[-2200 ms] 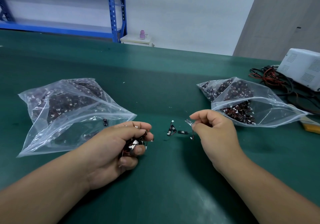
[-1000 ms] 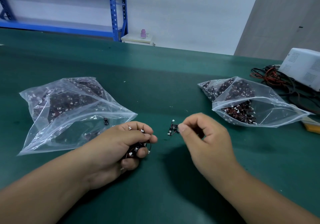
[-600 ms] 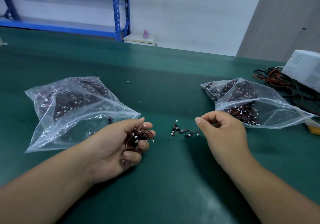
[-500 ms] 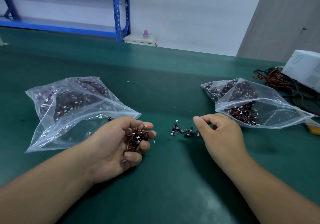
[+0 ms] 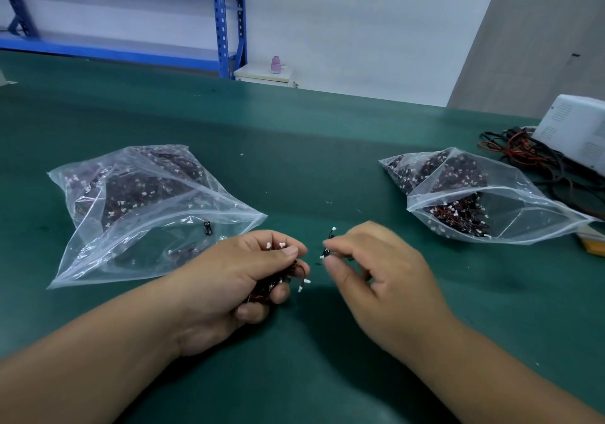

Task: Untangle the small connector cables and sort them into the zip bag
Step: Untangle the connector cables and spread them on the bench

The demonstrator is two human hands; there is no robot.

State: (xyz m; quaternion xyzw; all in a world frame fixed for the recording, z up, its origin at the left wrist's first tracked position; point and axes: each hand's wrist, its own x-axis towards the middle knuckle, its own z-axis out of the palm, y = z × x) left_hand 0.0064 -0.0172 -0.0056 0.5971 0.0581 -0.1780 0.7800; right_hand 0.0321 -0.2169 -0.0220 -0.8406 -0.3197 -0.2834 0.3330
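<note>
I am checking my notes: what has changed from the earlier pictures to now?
The right hand moved left toward the left hand and now pinches the loose cable that lay on the table. The left hand still grips its cable bundle; the left zip bag and the right zip bag stayed put.

Bare left hand (image 5: pixel 226 279), bare right hand (image 5: pixel 383 282), forearms (image 5: pixel 98 368) bare.

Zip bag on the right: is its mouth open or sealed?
Open. The right zip bag gapes toward the camera, upper rim arched above the lower wall, connector cables showing inside.
</note>
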